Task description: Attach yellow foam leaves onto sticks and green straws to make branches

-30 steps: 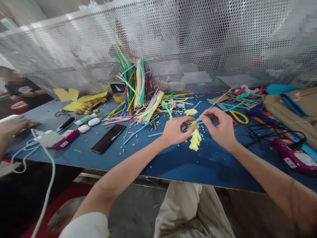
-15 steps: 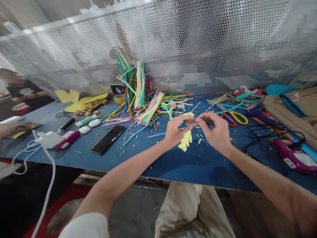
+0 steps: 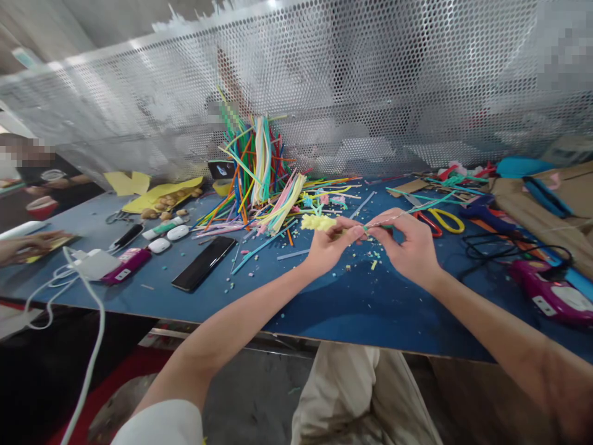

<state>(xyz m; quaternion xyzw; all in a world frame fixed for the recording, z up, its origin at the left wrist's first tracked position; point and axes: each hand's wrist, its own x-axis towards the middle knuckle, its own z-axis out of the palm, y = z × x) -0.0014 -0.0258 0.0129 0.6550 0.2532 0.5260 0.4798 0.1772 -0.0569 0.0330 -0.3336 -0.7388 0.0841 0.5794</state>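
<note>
Above the blue table, my left hand (image 3: 327, 248) pinches the stem end of a fluffy yellow pipe-cleaner piece (image 3: 317, 222), which sticks out to the left over the fingers. Close beside it, my right hand (image 3: 411, 248) is closed on a green pipe cleaner (image 3: 430, 203) and a thin twisted wire (image 3: 388, 220). Both sets of fingertips nearly meet where the stem is; the exact join is hidden by the fingers.
Bundled coloured pipe cleaners (image 3: 262, 161) stand at the mesh screen. Scissors (image 3: 445, 220) lie beyond my right hand, a glue gun (image 3: 553, 290) at the right. A black phone (image 3: 204, 264) lies left, near a white cable (image 3: 95, 346). Another person's hand (image 3: 39, 244) is far left.
The yellow pipe-cleaner piece hung below my left hand; it has turned upward and now points left above the fingers. My right hand stays close to the same spot.
</note>
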